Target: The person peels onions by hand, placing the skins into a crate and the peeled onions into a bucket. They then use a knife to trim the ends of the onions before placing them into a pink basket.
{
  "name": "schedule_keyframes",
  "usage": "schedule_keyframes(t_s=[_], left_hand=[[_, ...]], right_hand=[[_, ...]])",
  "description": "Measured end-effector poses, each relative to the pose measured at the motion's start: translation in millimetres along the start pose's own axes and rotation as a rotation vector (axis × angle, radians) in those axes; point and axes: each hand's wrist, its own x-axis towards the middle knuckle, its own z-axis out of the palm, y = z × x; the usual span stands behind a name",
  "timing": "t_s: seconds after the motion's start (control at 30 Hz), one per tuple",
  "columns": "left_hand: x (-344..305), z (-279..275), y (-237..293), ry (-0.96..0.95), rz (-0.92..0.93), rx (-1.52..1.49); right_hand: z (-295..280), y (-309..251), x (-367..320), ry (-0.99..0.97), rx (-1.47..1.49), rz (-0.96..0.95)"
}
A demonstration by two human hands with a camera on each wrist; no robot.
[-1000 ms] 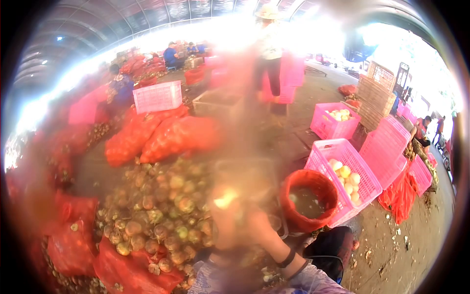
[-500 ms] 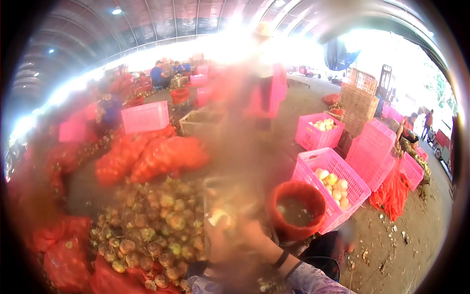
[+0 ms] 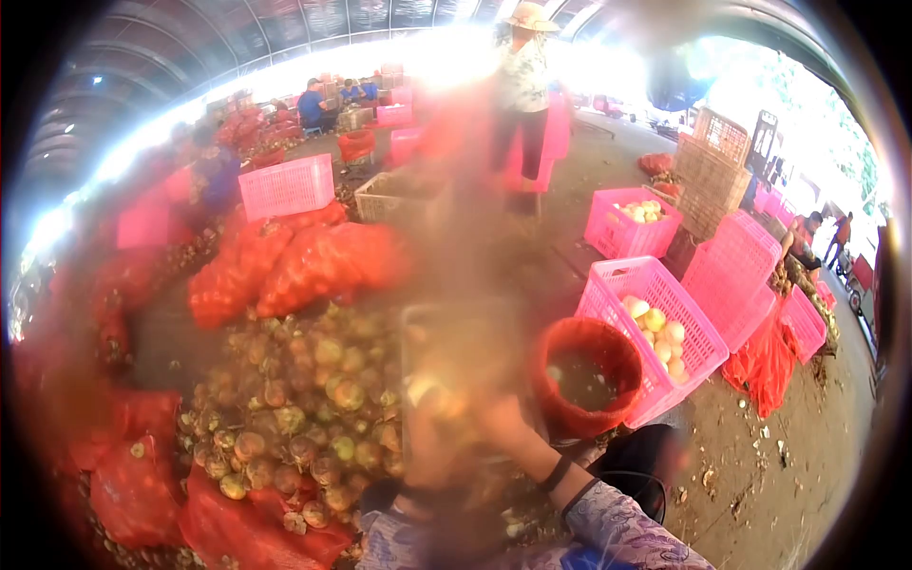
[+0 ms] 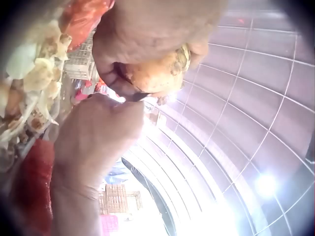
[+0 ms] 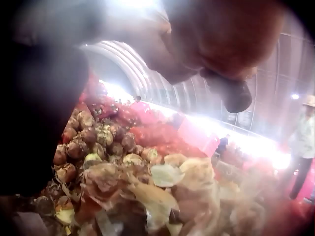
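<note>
In the left wrist view my left hand point(image 4: 157, 29) grips an onion point(image 4: 160, 73) with brownish-orange skin, its fingers curled round it. My right hand point(image 4: 101, 137) is closed up against the onion's lower side, with a thin dark edge between the two. A dark, rounded end of a tool point(image 5: 236, 96) sticks out of the right hand in the right wrist view; what kind of tool I cannot tell. Both hands are blurred in the head view, over a crate point(image 3: 410, 342) with loose onion skins point(image 5: 152, 191). A pile of unpeeled onions point(image 3: 285, 399) lies to the left.
A red-lined bucket point(image 3: 589, 375) stands right of the hands, beside a pink crate point(image 3: 613, 285) of peeled onions. Full red mesh bags point(image 3: 323, 271) lie ahead and more at lower left. Stacked pink crates point(image 3: 731, 275) stand farther right. A person in a hat point(image 3: 522, 85) stands ahead.
The head view has tipped and shifted, then partly swung back. Both hands stay together over the crate; a pale bright patch at the onion looks dimmer now.
</note>
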Motion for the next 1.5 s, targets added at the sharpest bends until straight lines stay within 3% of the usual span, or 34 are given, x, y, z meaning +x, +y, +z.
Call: schedule_keyframes(t_s=[0.07, 0.13, 0.23, 0.3, 0.33, 0.37, 0.4, 0.47, 0.6, 0.67, 0.7, 0.77, 0.8, 0.87, 0.93, 1.0, 1.07, 1.1, 1.17, 1.23, 1.3, 1.37, 1.43, 1.5], left_hand=[[8.1, -25.2, 1.4, 0.025, 0.021, -0.021], [9.3, -31.4, 13.0, 0.042, 0.043, -0.036], [2.7, -41.8, 19.3, 0.037, 0.108, 0.144], [18.5, -69.8, 10.4, 0.113, 0.19, 0.273], [17.0, -65.3, 15.0, 0.111, 0.193, 0.275], [14.3, -61.2, 19.0, 0.034, 0.227, 0.362], [12.6, -58.1, 22.4, -0.04, 0.26, 0.447], [13.5, -59.2, 25.1, -0.059, 0.257, 0.463], [24.5, -44.6, 28.1, -0.084, 0.355, 0.616], [26.2, -35.9, 31.6, -0.043, 0.344, 0.618], [25.8, -33.7, 32.6, -0.002, 0.333, 0.619], [34.1, -44.2, 26.7, 0.007, 0.417, 0.688], [35.5, -45.0, 25.9, 0.018, 0.5, 0.759], [34.2, -49.6, 25.2, 0.034, 0.553, 0.849], [28.9, -43.0, 33.1, 0.052, 0.61, 0.938], [18.1, -35.4, 42.7, -0.013, 0.292, 0.674], [13.4, -35.7, 47.5, -0.056, 0.245, 0.599], [11.6, -35.8, 48.4, -0.099, 0.195, 0.525], [6.7, -36.9, 46.9, -0.079, 0.201, 0.37], [8.6, -47.7, 41.9, -0.067, 0.207, 0.211], [20.6, -80.8, 24.8, -0.239, 0.227, 0.414], [23.7, -104.0, 6.0, -0.279, 0.217, 0.521], [22.2, -91.2, 4.1, -0.322, 0.216, 0.624], [5.3, -58.6, 6.9, -0.199, 0.032, 0.466]], right_hand=[[10.6, 16.8, -3.4, -0.022, 0.099, 0.002], [22.1, 37.1, -7.6, -0.24, 0.272, 0.146], [23.8, 37.1, -20.6, -0.135, 0.285, 0.241], [36.9, 44.6, -18.4, -0.133, 0.21, 0.168], [24.1, 42.4, -16.2, 0.015, 0.197, 0.108], [11.1, 40.8, -15.0, 0.16, 0.183, 0.047], [-12.5, 33.8, -15.3, 0.159, 0.184, 0.043], [-67.7, 13.4, -19.9, 0.301, 0.614, 0.058], [-113.2, -2.0, -23.0, 0.155, 0.547, -0.001], [-131.9, -7.8, -20.5, 0.317, 0.299, -0.391], [-140.9, -12.5, -21.5, 0.317, 0.298, -0.391], [-155.4, -19.0, -22.8, 0.191, 0.461, -0.198], [-157.3, -17.4, -20.8, 0.19, 0.458, -0.198], [-156.8, -13.4, -16.8, 0.049, 0.183, -0.24], [-154.9, -8.8, -18.2, 0.13, 0.324, -0.275], [-152.5, -1.4, -25.6, 0.209, 0.468, -0.309], [-149.4, 6.9, -37.2, -0.013, 0.856, -0.076], [-153.9, 7.6, -41.0, -0.014, 0.856, -0.077], [-167.2, 4.2, -49.9, 0.026, 0.495, -0.087], [-170.0, -1.2, -49.9, 0.106, 0.544, -0.082], [-159.2, -1.9, -50.4, 0.175, 0.592, -0.07], [-128.2, 1.2, -40.8, 0.244, 0.18, -0.257], [-128.1, -12.5, -30.3, 0.356, 0.078, -0.261], [-115.0, -16.5, -28.1, 0.008, 0.171, 0.016]])
